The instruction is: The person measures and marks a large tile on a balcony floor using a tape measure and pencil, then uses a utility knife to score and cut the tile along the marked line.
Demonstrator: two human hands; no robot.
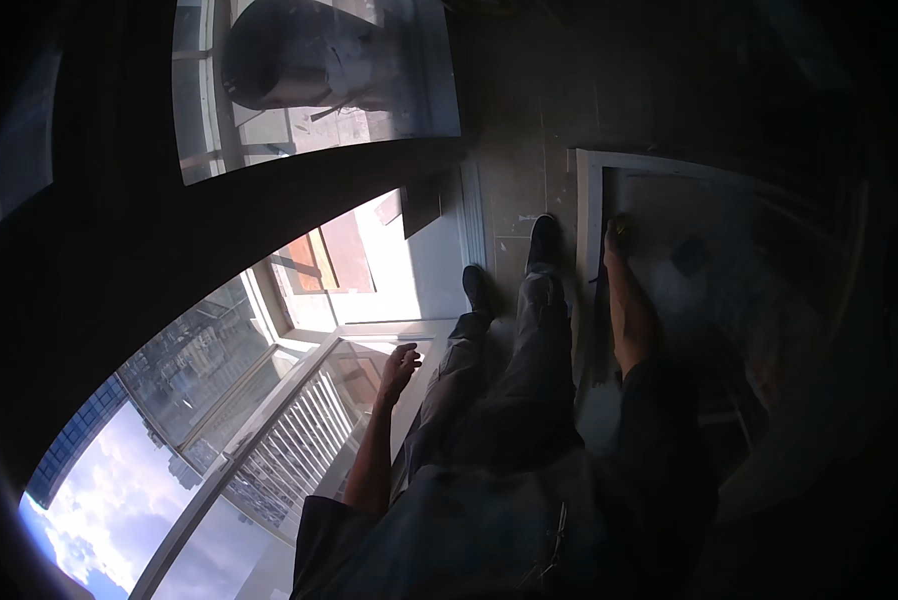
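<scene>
I look straight down my own body at grey trousers and two dark shoes on a dusty floor. My left hand hangs beside my left thigh with its fingers loosely curled and nothing in it, next to a white window frame. My right hand reaches down to the edge of a white-framed glass panel that stands on the floor at my right. Its fingers rest at the frame's edge; the dim light hides whether they close around it.
Large windows at my left show buildings, sky and a railing far below. A dark curved beam crosses the upper left. The room to the right is very dark, with a dusty pane leaning there.
</scene>
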